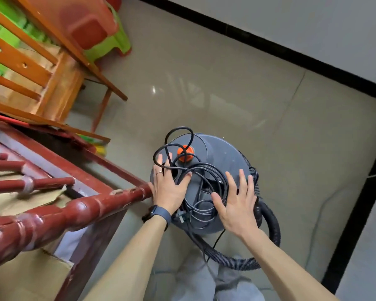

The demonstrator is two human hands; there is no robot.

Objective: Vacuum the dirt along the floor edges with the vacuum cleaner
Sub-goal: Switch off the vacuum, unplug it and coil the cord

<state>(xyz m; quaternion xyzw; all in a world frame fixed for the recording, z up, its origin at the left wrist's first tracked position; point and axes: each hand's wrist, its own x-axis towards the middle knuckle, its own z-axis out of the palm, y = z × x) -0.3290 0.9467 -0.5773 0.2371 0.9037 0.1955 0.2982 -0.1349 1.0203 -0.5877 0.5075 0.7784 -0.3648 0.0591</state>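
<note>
A round grey vacuum cleaner (217, 153) stands on the tiled floor, seen from above, with an orange knob (186, 153) on its lid. A black power cord (204, 177) lies in loose coils over the top. A black ribbed hose (271, 231) curves from its right side around toward my legs. My left hand (168, 190), a dark watch on its wrist, rests flat on the lid's left part with fingers spread among the cord loops. My right hand (237, 205) is spread flat over the near right part of the lid and cord. Neither hand grips anything.
A dark red wooden rail and frame (59, 216) with cardboard inside crowds the left, touching my left hand's edge. Behind it stand an orange wooden chair (59, 83) and stacked plastic stools (104, 38). A black skirting strip (291, 53) lines the grey walls at the back and right.
</note>
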